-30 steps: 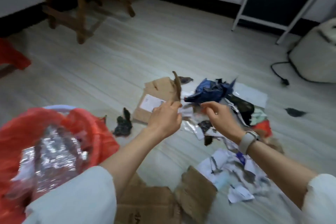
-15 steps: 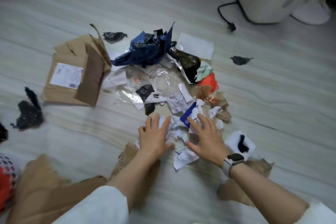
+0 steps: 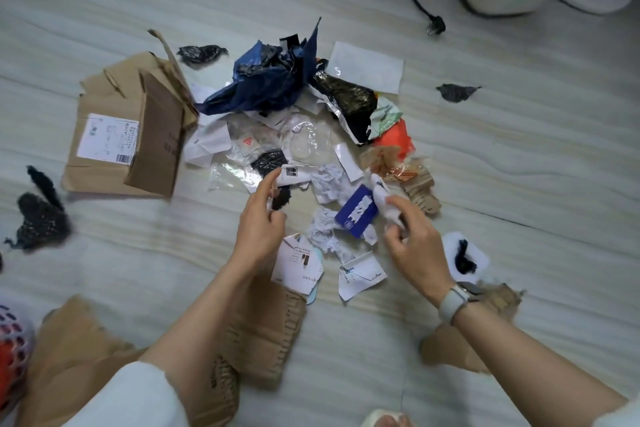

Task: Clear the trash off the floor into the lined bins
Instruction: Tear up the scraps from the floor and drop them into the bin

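At the far left edge, a sliver of a white mesh bin (image 3: 14, 350) with a red liner is seen, well apart from the main heap. A black crumpled scrap (image 3: 40, 218) lies on the floor (image 3: 519, 184) near it, and a flattened cardboard box (image 3: 128, 128) with a shipping label is spread just left of the pile. Torn cardboard (image 3: 263, 333) is partly covered by the left forearm. The left hand (image 3: 259, 229) is held above the paper scraps, thumb and forefinger pinched on a small dark piece (image 3: 278, 199) whose kind cannot be told. In the middle, a blue plastic bag (image 3: 266, 80), clear film (image 3: 304, 146) and torn white papers (image 3: 329, 184) are heaped together. The right hand (image 3: 412, 246), with a watch on the wrist, is closed on a crumpled white paper (image 3: 384, 201) just beside a blue card (image 3: 356, 211). The litter is judged light and limp: paper and film are best gathered in bunches and squeezed, since single scraps are likely to slip out, while the stiff cardboard is better gripped at an edge. At the right, a small black scrap (image 3: 457, 92) lies alone.
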{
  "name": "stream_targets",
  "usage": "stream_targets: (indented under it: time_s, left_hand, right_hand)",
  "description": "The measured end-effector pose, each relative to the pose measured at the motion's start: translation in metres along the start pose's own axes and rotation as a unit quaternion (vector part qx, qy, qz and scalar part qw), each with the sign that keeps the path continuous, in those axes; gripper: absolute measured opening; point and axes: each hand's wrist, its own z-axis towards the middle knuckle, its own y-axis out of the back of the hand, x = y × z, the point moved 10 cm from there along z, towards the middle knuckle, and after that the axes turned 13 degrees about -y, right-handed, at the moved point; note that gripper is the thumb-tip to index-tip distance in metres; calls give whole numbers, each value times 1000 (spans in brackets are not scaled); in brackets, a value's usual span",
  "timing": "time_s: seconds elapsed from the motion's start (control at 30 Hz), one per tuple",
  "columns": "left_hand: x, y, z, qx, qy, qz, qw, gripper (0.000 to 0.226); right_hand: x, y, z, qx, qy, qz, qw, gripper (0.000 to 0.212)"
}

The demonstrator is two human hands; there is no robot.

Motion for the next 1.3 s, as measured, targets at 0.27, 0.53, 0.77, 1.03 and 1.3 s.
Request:
stream_targets:
  time_s: [0.27,0.53,0.77,1.03,1.3]
  left_hand:
    - [-6,2,-5,68,-19,197,978,31]
    - [13,-40,-33,224,-34,354,907,81]
    - [2,-50,-39,204,-62,403,890,52]
    - [-1,-64,-50,216,-91,392,890,31]
    - [-5,-47,-51,151,-45,292,943,20]
  right_hand:
    - [-37,12,26,61,-234,218,945,22]
    - [-29,-59,-30,241,-47,-189,951,36]
    - [-33,-73,-61,344,66,-308,884,83]
    - [-30,-79,-70,362,86,-356,857,96]
    - [-34,-70,-72,297,73,-285,908,64]
